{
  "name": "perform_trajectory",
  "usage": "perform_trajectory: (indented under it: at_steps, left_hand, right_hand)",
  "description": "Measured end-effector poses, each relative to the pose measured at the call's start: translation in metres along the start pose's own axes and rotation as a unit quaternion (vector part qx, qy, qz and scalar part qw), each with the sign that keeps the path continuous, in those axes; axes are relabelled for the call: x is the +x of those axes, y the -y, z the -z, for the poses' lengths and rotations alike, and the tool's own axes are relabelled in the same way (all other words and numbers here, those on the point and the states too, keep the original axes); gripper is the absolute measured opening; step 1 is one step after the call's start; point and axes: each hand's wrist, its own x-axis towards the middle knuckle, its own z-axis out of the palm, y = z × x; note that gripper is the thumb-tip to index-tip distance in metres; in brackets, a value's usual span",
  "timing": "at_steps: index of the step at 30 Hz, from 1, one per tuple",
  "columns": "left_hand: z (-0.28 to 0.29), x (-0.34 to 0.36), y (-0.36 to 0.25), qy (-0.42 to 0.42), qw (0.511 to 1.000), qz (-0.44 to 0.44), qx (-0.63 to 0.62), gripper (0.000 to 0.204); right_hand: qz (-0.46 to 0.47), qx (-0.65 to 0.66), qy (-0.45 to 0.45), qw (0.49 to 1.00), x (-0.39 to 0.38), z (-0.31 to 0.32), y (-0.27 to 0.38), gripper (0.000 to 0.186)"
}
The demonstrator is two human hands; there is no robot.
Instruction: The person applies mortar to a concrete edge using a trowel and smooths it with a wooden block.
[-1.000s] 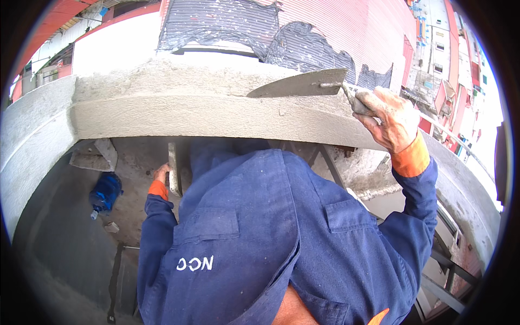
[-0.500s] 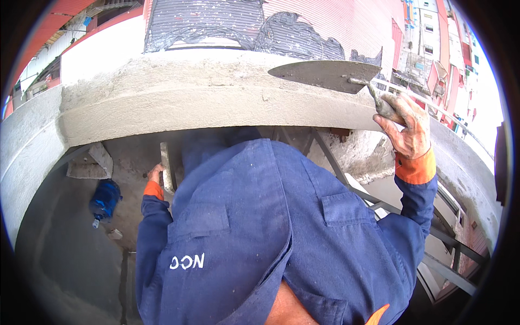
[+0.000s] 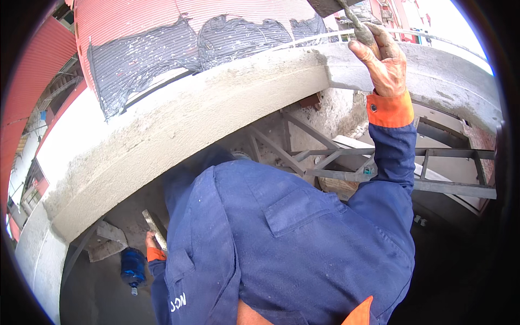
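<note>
Navy-blue cloth coverall [image 3: 292, 244] with orange cuffs [image 3: 390, 110]; grey rough cement ledge [image 3: 206, 119]; red ribbed wall [image 3: 162, 21] with dark grey combed mortar patches [image 3: 179, 54].

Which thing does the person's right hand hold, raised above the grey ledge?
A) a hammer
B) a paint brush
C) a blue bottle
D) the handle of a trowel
D: the right hand grips the trowel handle above the plastered ledge.
</note>
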Motion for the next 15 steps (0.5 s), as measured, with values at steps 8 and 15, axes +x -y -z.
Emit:
perform_trajectory:
  at_steps: [8,15]
  left_hand:
    - [0.041,-0.003,0.001,0.016,0.995,-0.058,0.075,0.043]
    - [0.031,-0.059,-0.036,0.041,0.962,-0.199,0.181,0.054]
  right_hand:
    - [-0.096,0.263,-0.064,0.958,-0.035,0.007,-0.018,0.036]
    - [-0.173,0.389,-0.052,0.904,-0.08,-0.007,0.005,0.033]
